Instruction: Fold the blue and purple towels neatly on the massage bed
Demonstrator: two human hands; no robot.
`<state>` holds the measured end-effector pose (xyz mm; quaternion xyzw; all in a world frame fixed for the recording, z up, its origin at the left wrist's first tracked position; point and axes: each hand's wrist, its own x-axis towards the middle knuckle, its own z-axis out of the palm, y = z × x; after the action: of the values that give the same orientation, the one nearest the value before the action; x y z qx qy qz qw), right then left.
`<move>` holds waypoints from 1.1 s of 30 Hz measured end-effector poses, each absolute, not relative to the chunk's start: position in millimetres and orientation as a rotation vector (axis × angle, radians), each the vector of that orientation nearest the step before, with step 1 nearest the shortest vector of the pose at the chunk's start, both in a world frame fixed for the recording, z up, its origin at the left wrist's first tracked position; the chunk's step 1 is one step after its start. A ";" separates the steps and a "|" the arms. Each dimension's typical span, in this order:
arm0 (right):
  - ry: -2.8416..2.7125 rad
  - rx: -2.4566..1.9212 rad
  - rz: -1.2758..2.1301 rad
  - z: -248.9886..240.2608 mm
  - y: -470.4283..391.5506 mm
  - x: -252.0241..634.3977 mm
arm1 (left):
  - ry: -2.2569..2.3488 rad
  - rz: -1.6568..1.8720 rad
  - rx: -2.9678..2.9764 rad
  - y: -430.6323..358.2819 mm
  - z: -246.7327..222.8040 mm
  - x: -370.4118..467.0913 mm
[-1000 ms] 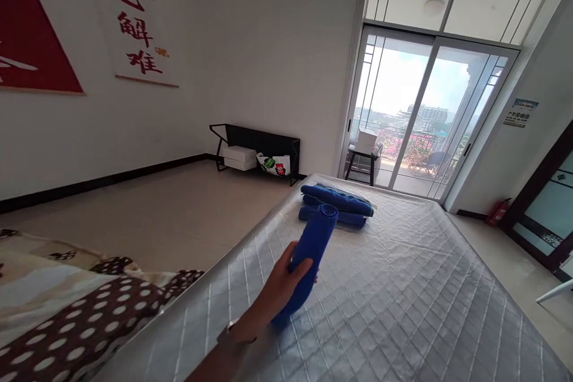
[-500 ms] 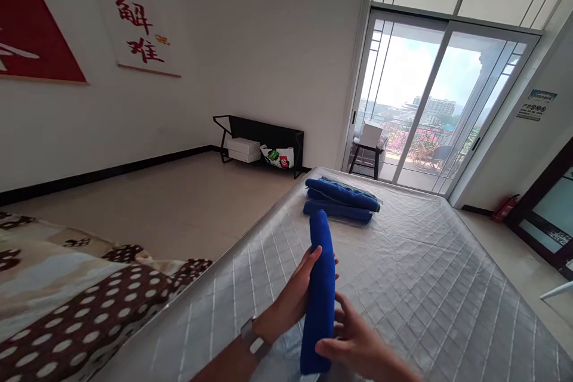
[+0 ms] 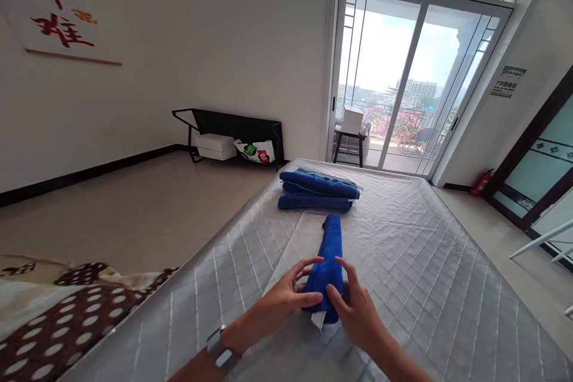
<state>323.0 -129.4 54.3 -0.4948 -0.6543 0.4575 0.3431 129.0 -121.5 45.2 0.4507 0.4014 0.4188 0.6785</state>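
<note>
A rolled blue towel (image 3: 332,240) lies lengthwise on the plastic-covered mattress (image 3: 403,262), its far end pointing away from me. My left hand (image 3: 293,289) grips its left side near the close end, thumb pressed across the top. From the right, my right hand (image 3: 356,304) curves round the same end, with its thumb almost meeting the left one. A pale label or scrap (image 3: 318,319) sticks out at the near end. Beyond the roll, several folded blue towels (image 3: 317,191) are stacked, partly in clear plastic.
A brown polka-dot blanket (image 3: 67,322) is at lower left. Against the far wall stands a black rack (image 3: 237,125) with white boxes (image 3: 215,146) and a printed bag (image 3: 256,151). Sliding glass doors (image 3: 385,77) are behind the mattress; a fire extinguisher (image 3: 481,182) stands at right.
The roll has gone from being held upright above the mattress to lying on it. Both hands have moved to its near end. My view has turned rightward.
</note>
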 end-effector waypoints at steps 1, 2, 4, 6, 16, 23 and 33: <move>-1.815 -1.342 1.033 58.2 -132.7 324.0 | 0.894 0.961 1.023 -122.0 44.1 128.2; -1.913 -1.375 0.904 62.2 -135.7 324.6 | 0.887 0.979 1.036 -123.0 44.1 127.6; -2.052 -1.390 0.767 69.3 -140.2 325.1 | 0.898 1.022 1.061 -125.7 46.6 127.2; -2.111 -1.380 0.759 73.8 -141.7 325.2 | 0.923 1.055 1.083 -128.4 51.4 127.5; -1.940 -1.274 0.948 67.4 -137.4 321.6 | 0.949 1.064 1.122 -130.8 67.2 131.8; -1.773 -1.241 1.081 63.4 -132.4 317.8 | 1.020 1.099 1.251 -125.5 65.3 130.9; -1.250 -1.060 1.339 56.5 -121.8 319.1 | 1.268 1.396 1.144 -107.6 58.2 105.4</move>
<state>319.1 -121.8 56.5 -0.4365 -0.5147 0.5513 0.4905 105.4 -107.6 58.2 0.4628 0.5131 0.5648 0.4512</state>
